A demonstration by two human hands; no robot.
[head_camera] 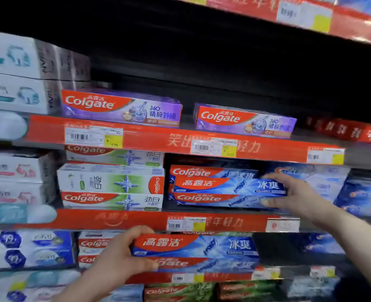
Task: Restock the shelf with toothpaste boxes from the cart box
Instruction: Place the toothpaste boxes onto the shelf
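Store shelves (219, 222): right hand (293, 192) grips a blue Colgate box (228, 185) lengthwise along the edge; left hand (123, 256) clutches another (197, 247), level.

Blue boxes (228, 186) carry red swooshes; purple boxes (121, 109) too; green-white boxes (112, 184) show star patterns. Shelf strips (149, 140) are red, tags (94, 137) white and yellow.
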